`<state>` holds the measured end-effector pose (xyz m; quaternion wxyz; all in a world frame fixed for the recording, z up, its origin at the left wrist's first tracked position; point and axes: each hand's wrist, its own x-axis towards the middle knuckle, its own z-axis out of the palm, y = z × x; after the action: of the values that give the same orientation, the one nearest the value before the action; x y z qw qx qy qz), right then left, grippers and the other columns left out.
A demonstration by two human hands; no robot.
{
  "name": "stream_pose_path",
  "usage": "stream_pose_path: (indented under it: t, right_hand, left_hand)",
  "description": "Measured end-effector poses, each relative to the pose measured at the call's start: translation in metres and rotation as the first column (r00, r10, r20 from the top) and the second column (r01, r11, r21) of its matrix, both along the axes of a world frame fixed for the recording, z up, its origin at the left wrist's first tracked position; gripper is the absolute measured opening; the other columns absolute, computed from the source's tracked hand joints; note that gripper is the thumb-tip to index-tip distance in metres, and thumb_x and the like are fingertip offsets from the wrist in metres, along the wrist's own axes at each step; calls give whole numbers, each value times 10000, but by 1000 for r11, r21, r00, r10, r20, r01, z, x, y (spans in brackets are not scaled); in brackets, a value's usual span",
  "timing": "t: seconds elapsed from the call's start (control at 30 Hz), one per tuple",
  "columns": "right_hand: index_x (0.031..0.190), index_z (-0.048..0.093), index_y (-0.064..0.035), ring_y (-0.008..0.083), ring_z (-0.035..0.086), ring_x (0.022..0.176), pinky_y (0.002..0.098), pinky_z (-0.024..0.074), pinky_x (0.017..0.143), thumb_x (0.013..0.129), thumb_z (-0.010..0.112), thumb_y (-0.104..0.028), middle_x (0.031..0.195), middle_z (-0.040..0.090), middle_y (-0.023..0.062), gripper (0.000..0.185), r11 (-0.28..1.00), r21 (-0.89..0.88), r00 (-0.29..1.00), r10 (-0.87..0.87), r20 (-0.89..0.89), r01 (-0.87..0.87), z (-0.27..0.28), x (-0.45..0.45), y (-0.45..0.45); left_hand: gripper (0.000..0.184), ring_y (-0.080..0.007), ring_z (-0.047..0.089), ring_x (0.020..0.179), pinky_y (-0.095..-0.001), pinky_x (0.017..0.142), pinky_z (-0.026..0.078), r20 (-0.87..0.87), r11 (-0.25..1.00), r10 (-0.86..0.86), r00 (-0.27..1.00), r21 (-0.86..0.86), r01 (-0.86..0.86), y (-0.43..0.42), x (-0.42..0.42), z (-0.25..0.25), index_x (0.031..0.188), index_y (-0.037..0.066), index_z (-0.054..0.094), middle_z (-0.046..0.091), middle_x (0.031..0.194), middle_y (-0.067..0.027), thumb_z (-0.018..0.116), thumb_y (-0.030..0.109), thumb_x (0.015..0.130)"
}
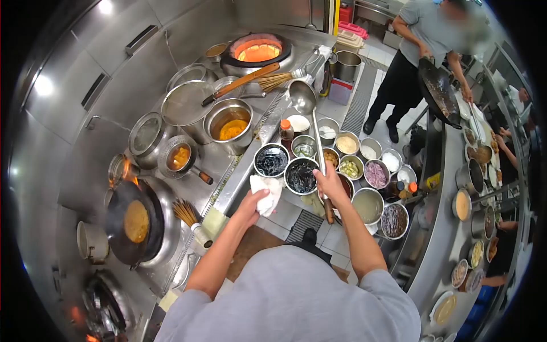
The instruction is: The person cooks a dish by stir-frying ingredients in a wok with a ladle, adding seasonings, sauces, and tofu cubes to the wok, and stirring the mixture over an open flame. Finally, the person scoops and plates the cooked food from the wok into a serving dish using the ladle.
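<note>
My left hand (248, 207) is closed on a folded white cloth (266, 194), in front of the stove's edge. In my right hand (331, 187) is the handle of a long metal ladle (302, 97), its bowl pointing away from me above the seasoning bowls. Between my hands sit two bowls of dark, glossy sauce, one on the left (271, 160) and one nearer the ladle (300, 175). To the left, a black wok (118, 228) over flames holds a round, flat golden-brown food (136, 221).
A pot (212, 117) of orange liquid, a strainer (178, 155) and a bamboo brush (185, 212) stand on the steel stove. A burner (259, 52) glows at the back. Chopped red onion (376, 173) fills one bowl. On the right, another person tips a wok (433, 85) over a counter of dishes.
</note>
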<state>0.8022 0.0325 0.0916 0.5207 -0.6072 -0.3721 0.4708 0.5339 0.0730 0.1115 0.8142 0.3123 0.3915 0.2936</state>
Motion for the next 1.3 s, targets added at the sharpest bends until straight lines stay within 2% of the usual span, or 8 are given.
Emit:
stream_pose_path:
  t: [0.37, 0.5, 0.57, 0.67, 0.8, 1.03, 1.07, 1.3]
  right_hand:
    - [1423, 300, -139, 121, 471, 410, 293, 392, 342, 912, 558, -114, 589, 473, 18, 573, 974, -226, 997, 11, -81, -29, -48, 33, 59]
    - [1455, 265, -124, 119, 461, 385, 294, 387, 337, 917, 560, -132, 546, 472, 24, 614, 967, -256, 1000, -5, 8, 7, -65, 22, 72]
    - [1462, 246, -106, 212, 552, 449, 357, 459, 434, 920, 551, -141, 636, 581, 116, 623, 922, -388, 995, 26, 100, 15, -45, 14, 80]
    - [1466, 230, -83, 380, 659, 707, 425, 514, 667, 924, 540, -151, 885, 650, 268, 628, 936, -347, 947, 57, 317, 60, -62, 9, 89]
    - [1466, 214, -38, 486, 565, 1063, 460, 450, 884, 923, 541, -160, 1139, 571, 356, 645, 946, -306, 923, 21, 385, 106, -67, 1, 94]
    - [1482, 156, -36, 518, 589, 847, 525, 450, 735, 921, 535, -134, 889, 605, 360, 685, 951, -282, 804, 70, 591, 125, -67, -18, 101]
    - [1476, 188, -45, 496, 558, 1043, 473, 442, 873, 924, 533, -125, 1099, 578, 363, 656, 870, -478, 874, 139, 466, 116, -40, -20, 110]
    - [1486, 146, -56, 526, 583, 873, 529, 451, 751, 929, 512, -124, 920, 608, 363, 670, 924, -361, 822, 104, 559, 129, -44, -15, 110]
  left_hand:
    - [379, -184, 640, 759, -340, 507, 547, 31, 914, 238, 971, 332, -234, 215, 123, 5, 1154, 37, 526, 628, 954, -78, 657, 158, 820]
    - [482, -224, 642, 857, -359, 735, 529, -82, 832, 272, 959, 521, -192, 301, 148, -58, 1170, 39, 524, 649, 969, -92, 711, 148, 739]
    - [528, -277, 643, 923, -370, 832, 487, -546, 716, 407, 732, 689, 115, 321, 148, -75, 1166, 29, 529, 663, 996, -139, 707, 141, 682]
    - [557, -340, 637, 972, -407, 855, 478, -691, 766, 374, 619, 606, 214, 331, 149, -101, 1157, 16, 543, 658, 1046, -198, 708, 165, 647]
    - [566, -395, 628, 977, -446, 855, 484, -733, 787, 338, 590, 564, 251, 339, 159, -148, 1111, 6, 542, 652, 1039, -231, 763, 237, 645]
    - [613, -407, 625, 972, -459, 857, 483, -793, 845, 247, 557, 457, 277, 342, 176, -165, 1141, 17, 521, 647, 1047, -236, 777, 255, 637]
    - [634, -395, 629, 982, -446, 865, 483, -791, 864, 231, 566, 434, 254, 344, 178, -166, 1173, 19, 509, 646, 1066, -233, 767, 245, 640]
    - [718, -374, 627, 1009, -407, 884, 480, -772, 907, 185, 608, 373, 197, 350, 186, -159, 1265, -14, 462, 630, 1107, -247, 737, 215, 642]
